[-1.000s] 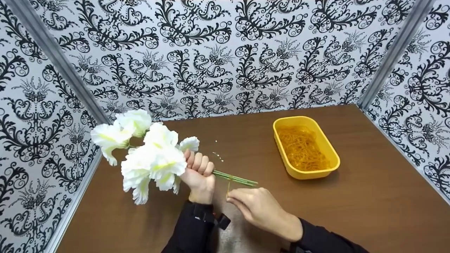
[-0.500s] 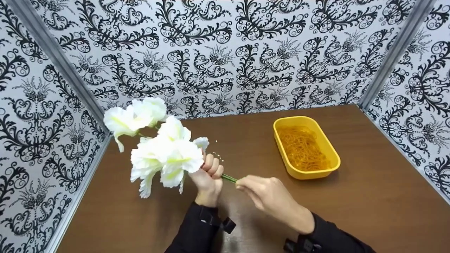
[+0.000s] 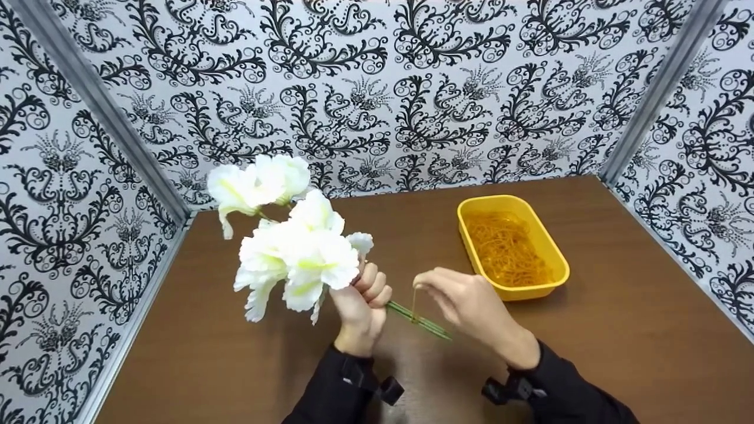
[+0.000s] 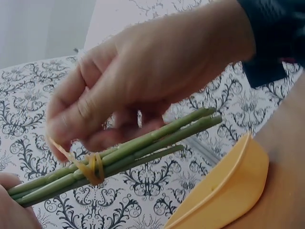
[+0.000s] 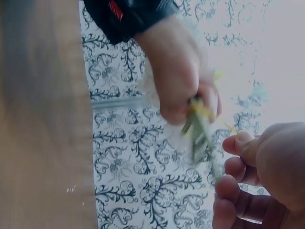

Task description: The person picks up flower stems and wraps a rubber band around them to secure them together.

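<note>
White artificial flowers with pale yellow-green centres (image 3: 288, 235) are bunched on thin green plastic stems (image 3: 418, 320) and held above the brown wooden tabletop (image 3: 618, 353), blooms tilted up toward the back-left corner. The left hand (image 3: 362, 306) grips the bunch in a fist just below the blooms, fingers curled round the stems, whose free ends stick out to the right and slightly down. A thin yellow-tan rubber band (image 4: 91, 167) is wrapped around the stems (image 4: 143, 152) just beyond that fist; in the left wrist view one strand of it rises from the wrap to the right hand (image 4: 138, 81), which pinches it between thumb and fingertips just above the stems. In the head view the right hand (image 3: 471, 303) sits just right of the left, the band (image 3: 414, 303) stretched taut and nearly vertical. A yellow rectangular plastic tub with rounded corners (image 3: 471, 212), holding a heap of tan rubber bands (image 3: 506, 250), stands on the table beyond the right hand. Black-and-white scroll-patterned panels (image 3: 377, 88) wall the table on three sides.
</note>
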A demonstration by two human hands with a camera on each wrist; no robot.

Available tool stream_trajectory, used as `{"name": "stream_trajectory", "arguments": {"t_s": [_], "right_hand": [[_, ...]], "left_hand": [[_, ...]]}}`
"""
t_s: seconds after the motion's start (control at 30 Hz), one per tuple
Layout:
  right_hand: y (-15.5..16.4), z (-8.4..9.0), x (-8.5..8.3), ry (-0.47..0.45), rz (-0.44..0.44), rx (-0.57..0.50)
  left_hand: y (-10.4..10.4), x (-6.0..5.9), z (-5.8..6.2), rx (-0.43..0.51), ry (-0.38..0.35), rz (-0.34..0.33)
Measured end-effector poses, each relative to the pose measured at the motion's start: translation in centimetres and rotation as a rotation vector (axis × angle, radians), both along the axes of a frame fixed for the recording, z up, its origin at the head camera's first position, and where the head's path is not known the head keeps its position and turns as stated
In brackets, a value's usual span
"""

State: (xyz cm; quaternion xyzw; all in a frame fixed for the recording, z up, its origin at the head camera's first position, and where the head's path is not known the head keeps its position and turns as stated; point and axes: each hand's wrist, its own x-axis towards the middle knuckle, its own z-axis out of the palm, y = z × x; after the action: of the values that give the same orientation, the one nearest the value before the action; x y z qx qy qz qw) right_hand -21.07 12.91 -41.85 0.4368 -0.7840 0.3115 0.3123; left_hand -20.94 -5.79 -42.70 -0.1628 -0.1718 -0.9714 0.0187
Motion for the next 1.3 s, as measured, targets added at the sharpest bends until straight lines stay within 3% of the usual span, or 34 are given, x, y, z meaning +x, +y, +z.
{"name": "stream_trajectory", "arguments": {"t_s": [0.27, 0.57, 0.93, 1.07, 1.3], "right_hand": [[0.2, -1.0, -1.1, -0.016, -0.027, 0.018], [0.2, -1.7, -1.9, -0.088, -0.020, 0.015], [1.5, -0.3, -1.7, -0.172, 0.045, 0.002], [1.7, -0.2, -1.7, -0.160, 0.052, 0.023], [0.8, -1.4, -2.5, -0.204, 0.114, -0.026]], "left_hand": [[0.1, 0.0, -0.1, -0.001, -0.015, -0.099], [-0.1, 0.0, 0.3, 0.022, -0.071, -0.087], [-1.2, -0.3, 0.9, 0.055, -0.078, -0.081], [-1.1, -0.2, 0.9, 0.070, -0.080, -0.134], [-0.8, 0.2, 1.1, 0.194, -0.114, -0.244]]}}
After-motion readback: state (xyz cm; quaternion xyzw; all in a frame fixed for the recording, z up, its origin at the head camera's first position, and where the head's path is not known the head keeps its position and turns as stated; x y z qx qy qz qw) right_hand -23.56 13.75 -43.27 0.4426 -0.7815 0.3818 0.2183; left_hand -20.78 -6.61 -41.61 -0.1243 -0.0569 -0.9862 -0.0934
